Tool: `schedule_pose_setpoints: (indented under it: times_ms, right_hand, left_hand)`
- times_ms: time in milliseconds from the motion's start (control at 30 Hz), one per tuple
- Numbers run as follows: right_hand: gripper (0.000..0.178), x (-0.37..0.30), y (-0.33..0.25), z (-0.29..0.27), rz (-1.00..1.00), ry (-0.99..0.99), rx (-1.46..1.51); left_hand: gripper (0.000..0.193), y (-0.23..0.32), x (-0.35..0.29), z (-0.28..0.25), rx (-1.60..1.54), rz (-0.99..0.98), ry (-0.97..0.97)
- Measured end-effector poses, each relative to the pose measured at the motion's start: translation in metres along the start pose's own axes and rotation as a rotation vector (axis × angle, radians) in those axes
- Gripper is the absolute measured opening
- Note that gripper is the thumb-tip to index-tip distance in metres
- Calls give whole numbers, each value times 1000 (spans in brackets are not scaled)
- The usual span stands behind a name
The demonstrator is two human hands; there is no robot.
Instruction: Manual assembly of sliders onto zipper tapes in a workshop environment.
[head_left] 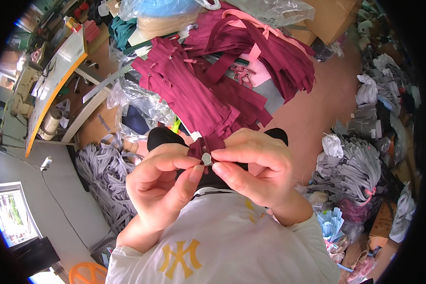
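As L hand [160,182] & R hand [264,170] pinch zip [205,150], yel. tee monogram [181,258]

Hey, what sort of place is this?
Probably a zipper or garment workshop: a burgundy zipper piece is held up close, a heap of burgundy zippers lies ahead, and bundles of grey strips sit off to the right.
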State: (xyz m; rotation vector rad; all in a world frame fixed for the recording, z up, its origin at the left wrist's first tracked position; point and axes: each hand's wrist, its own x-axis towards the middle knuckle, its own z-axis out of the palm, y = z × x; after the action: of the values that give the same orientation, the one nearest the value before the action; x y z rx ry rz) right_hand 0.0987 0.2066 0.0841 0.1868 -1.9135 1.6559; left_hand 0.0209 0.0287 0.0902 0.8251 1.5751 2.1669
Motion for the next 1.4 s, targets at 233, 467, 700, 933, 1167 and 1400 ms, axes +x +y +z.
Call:
schedule_pose_setpoints:
  times_ms: [233, 467, 700, 933, 1167, 1400]
  right_hand:
    - [25, 4, 2, -1, -172, -8, -163]
    - [28, 1, 6, 10, -385, 92, -291]
    - [24, 0, 6, 6, -109, 76, -43]
    - [23, -2, -5, 14, 133, 153, 208]
    - [27, 0, 6, 2, -174, -1, -95]
    - [35, 1, 8, 5, -343, 44, -204]
  left_hand:
    - [25, -2, 5, -2, 377, 279, -55]
    - [24, -10, 8, 2, 470, 527, -99]
    - [24, -7, -1, 7, 383, 283, -22]
    - [32, -7, -3, 6, 20, 51, 29]
    - [28, -9, 3, 2, 203, 223, -1]
    - [24, -3, 4, 1, 382, 367, -54]
